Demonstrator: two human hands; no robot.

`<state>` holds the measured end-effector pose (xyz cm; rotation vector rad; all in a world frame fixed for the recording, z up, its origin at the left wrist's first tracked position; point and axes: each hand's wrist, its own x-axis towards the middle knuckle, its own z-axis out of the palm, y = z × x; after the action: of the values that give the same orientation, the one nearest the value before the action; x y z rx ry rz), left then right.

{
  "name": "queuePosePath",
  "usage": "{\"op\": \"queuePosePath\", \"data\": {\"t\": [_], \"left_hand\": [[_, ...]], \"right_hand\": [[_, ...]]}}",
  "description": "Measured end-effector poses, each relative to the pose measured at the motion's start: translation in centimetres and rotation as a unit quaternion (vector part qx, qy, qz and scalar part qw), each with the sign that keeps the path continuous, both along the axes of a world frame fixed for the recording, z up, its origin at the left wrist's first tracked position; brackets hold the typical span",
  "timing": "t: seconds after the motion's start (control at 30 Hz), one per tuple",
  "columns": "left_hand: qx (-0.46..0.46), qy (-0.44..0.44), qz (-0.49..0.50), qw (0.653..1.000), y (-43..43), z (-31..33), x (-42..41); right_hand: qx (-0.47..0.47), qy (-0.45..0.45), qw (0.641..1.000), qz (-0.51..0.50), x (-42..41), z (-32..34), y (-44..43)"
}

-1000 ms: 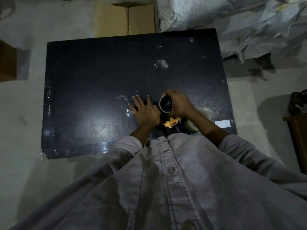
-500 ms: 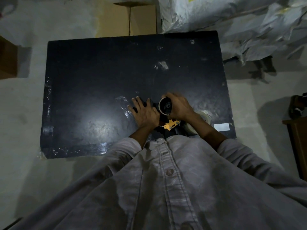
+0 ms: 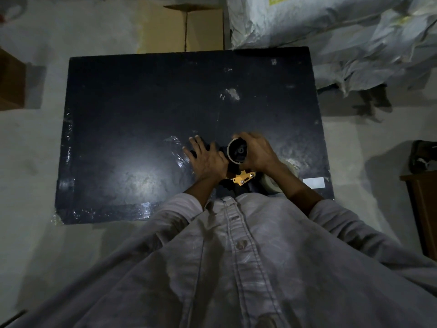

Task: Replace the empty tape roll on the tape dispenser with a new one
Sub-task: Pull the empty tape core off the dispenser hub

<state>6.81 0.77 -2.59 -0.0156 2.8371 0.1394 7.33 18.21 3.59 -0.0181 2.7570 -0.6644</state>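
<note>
A tape dispenser (image 3: 241,179) with a black body and a yellow front piece lies near the front edge of the black table (image 3: 142,129). My left hand (image 3: 208,159) presses flat on its dark handle part, fingers spread. My right hand (image 3: 259,153) curls around a thin ring-shaped tape core (image 3: 237,151) that sits on the dispenser's hub. A pale full tape roll (image 3: 281,179) lies on the table under my right forearm, partly hidden.
A white label (image 3: 314,182) sticks to the table's front right corner. Clear tape scraps (image 3: 176,150) cling to the tabletop left of my hands. A cardboard box (image 3: 182,27) and white sacks (image 3: 331,36) stand behind the table. Wooden furniture (image 3: 423,209) is at the right.
Both hands stay on the dispenser. My right hand has shifted its hold slightly around the core. The camera view drifted a little.
</note>
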Motion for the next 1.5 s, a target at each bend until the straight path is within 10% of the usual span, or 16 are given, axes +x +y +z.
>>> {"op": "queuePosePath", "data": {"t": [1.5], "left_hand": [[0.028,-0.001,0.005,1.000,-0.3,-0.2,-0.1]], "right_hand": [[-0.058,0.027,0.994,-0.092,0.9,-0.3,-0.2]]}}
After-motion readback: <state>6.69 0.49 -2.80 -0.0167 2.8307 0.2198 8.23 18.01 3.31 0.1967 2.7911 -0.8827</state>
